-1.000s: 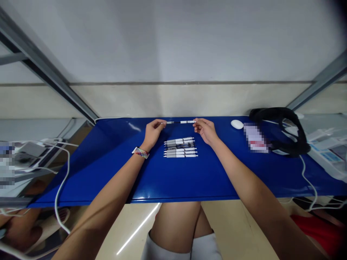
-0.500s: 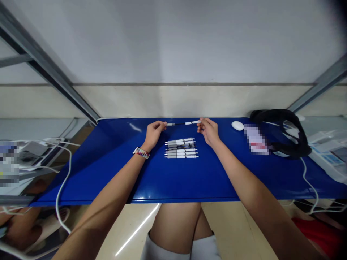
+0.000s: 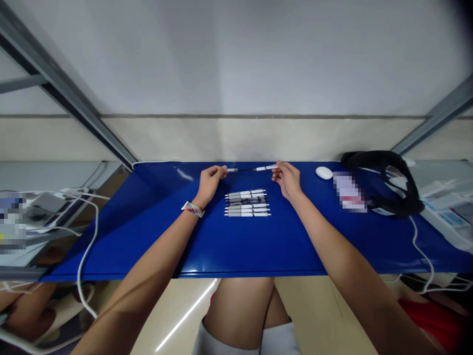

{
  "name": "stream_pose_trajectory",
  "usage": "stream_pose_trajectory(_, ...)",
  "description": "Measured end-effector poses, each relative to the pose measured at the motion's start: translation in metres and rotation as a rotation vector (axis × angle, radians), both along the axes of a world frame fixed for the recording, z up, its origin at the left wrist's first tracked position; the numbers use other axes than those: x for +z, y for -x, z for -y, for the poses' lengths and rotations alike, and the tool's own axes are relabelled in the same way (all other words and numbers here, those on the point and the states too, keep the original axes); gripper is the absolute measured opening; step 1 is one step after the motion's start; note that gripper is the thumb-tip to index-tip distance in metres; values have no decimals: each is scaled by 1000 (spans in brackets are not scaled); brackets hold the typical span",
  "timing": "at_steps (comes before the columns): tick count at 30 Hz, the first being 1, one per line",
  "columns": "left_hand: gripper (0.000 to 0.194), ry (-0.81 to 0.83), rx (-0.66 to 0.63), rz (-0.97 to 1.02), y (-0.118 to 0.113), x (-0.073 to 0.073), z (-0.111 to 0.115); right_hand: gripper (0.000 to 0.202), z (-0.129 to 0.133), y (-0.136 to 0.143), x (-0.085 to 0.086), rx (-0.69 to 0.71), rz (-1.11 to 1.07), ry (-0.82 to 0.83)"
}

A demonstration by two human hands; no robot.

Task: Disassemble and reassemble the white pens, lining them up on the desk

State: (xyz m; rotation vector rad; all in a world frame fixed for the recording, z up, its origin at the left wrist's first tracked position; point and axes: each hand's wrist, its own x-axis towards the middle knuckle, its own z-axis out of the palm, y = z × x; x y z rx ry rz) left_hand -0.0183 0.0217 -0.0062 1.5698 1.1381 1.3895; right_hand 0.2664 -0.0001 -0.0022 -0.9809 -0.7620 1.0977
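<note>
Near the back of the blue table, my left hand [image 3: 212, 183] pinches the grey front barrel of a pen [image 3: 232, 170]. A thin dark refill [image 3: 247, 170] sticks out of that barrel to the right. My right hand [image 3: 287, 179] grips the white rear barrel of the pen [image 3: 261, 168], its fingers closed on the far end. The refill's right tip lies at or just inside the mouth of the white barrel; I cannot tell which. Below and between the hands, several grey-and-white pens [image 3: 247, 209] lie side by side, tips to the left, with darker pen parts [image 3: 251, 200] among them.
A white mouse-like oval object [image 3: 324, 172] rests right of my right hand. Beside it are a blurred-out pinkish item [image 3: 349, 192] and a black head strap [image 3: 402, 172]. White cables [image 3: 88, 246] hang past the blue table's [image 3: 148, 236] left side. Metal posts [image 3: 74, 93] frame both sides.
My right hand has moved slightly to the right with the white barrel, so more of the dark refill shows. My left hand has stayed in place.
</note>
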Motion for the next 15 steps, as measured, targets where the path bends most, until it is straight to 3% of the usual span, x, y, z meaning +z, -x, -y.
stream_pose_trajectory(15, 27, 39, -15, 47, 1, -2, -2, 37, -1, -2, 2, -18, -42, 1)
